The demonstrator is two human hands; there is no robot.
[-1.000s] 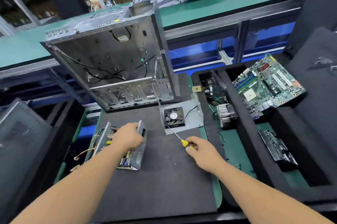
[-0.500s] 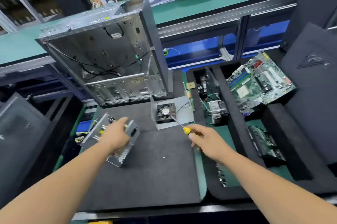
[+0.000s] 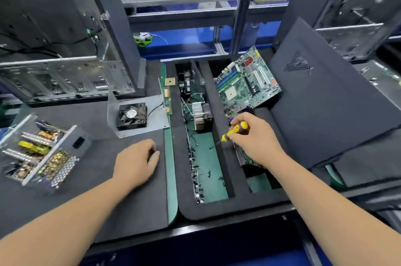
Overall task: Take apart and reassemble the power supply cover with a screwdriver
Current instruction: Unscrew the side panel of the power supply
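Right hand (image 3: 256,137) grips screwdriver (image 3: 235,130), tip down-left.

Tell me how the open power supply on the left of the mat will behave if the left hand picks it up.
The power supply looks like a stiff sheet-metal box, so it probably won't flex. Packed with coils and components, it is likely heavy for its size. Its top is open and boards are exposed, so fingers should take the metal walls; the wires at the back may trail. The left hand rests beside it on the mat.

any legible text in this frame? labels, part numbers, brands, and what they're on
None can be read.
Fan hub sticker: round white label, print blurred.
Motherboard: markings too small.
Power supply: component markings blurred.
Screwdriver in right hand: no lettering visible.
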